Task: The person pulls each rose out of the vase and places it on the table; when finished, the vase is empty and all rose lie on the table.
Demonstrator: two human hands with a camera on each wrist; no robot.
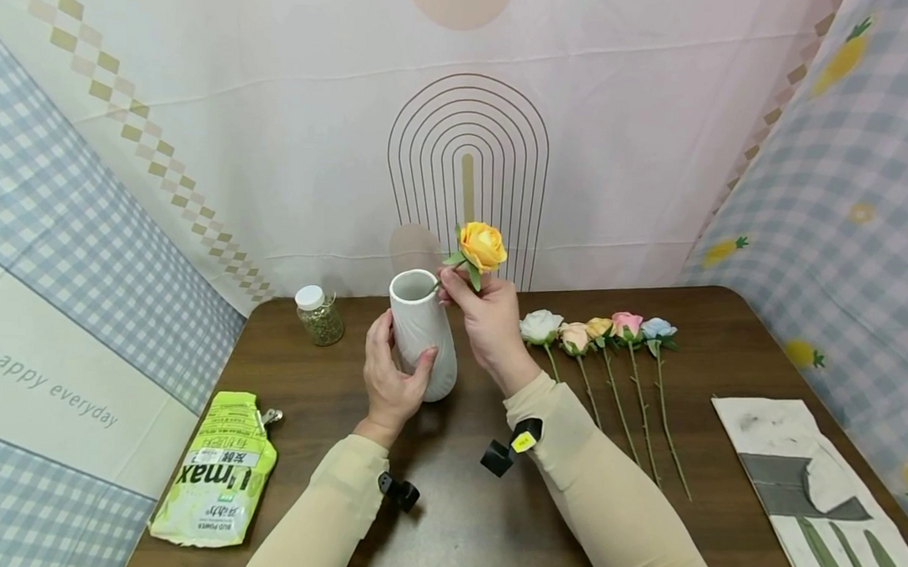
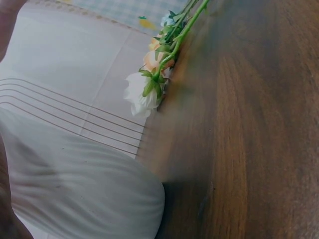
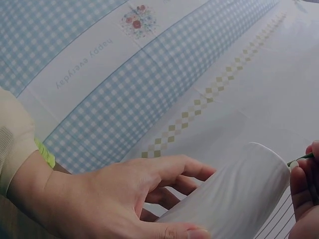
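A tall white vase (image 1: 426, 326) stands slightly tilted near the middle of the table. My left hand (image 1: 392, 386) grips its body, fingers on the left side and thumb across the front. A yellow rose (image 1: 483, 246) is held by my right hand (image 1: 496, 325), which pinches the stem just below the bloom, right at the vase's rim. The stem slopes down to the mouth, and its lower part is hidden inside the vase. In the right wrist view, the left hand (image 3: 104, 196) wraps the vase (image 3: 234, 199), and a bit of green stem shows at the right fingertips.
Right of the vase lie several roses, including a white rose (image 1: 540, 326), a pink rose (image 1: 627, 325) and a blue rose (image 1: 658, 328). A white-capped jar (image 1: 321, 319) stands back left, a green pouch (image 1: 222, 476) lies front left, and a folded cloth (image 1: 779, 437) lies at the right.
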